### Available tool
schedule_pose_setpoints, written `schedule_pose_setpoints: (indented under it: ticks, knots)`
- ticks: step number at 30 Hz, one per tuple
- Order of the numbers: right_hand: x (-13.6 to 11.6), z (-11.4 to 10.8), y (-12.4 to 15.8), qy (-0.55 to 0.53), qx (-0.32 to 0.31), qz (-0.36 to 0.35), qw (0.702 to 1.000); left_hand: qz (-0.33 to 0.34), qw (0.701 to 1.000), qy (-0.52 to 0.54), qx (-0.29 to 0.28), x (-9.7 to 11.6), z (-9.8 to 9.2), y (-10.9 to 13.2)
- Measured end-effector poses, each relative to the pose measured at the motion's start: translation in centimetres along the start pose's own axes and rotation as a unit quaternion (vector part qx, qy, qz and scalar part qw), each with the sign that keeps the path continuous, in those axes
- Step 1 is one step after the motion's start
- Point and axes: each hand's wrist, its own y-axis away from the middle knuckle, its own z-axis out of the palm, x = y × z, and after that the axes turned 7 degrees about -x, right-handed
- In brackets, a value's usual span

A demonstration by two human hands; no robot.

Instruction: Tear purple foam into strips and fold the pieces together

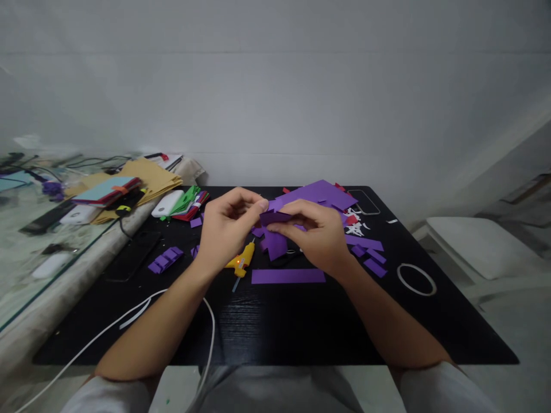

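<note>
Both hands hold a folded purple paper piece (275, 217) above the middle of the black table. My left hand (232, 221) pinches its left end between thumb and fingers. At its right side, my right hand (316, 229) has thumb and fingers closed on the same piece. Below them lie purple scraps and a long flat purple strip (288, 276). A yellow glue gun (241, 261) with a small orange light rests beside my left hand. Behind the hands lies a larger purple sheet (325, 194), partly hidden by them.
The black table (275, 338) carries a folded purple piece (166, 260), a dark phone (133, 258), a white ring (416, 279) and purple cut pieces at right. A white cable (210, 321) crosses the left front. Coloured paper stacks lie at left.
</note>
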Motion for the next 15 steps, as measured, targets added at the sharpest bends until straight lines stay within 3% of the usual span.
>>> schedule_pose_setpoints:
  ticks: [4, 9, 15]
  knots:
    - [0.0, -0.1, 0.0, -0.007, 0.005, 0.008, 1.0, 0.037, 0.999, -0.039, 0.006, 0.0, -0.2, 0.1]
    - [0.3, 0.0, 0.1, -0.046, 0.006, 0.032, 0.998, 0.082, 0.992, -0.07, 0.061, -0.5, -0.9, -0.2]
    - [0.1, -0.7, -0.2, -0.103, 0.041, 0.07, 0.991, 0.068, 0.989, -0.087, 0.094, -1.1, -3.0, -1.5]
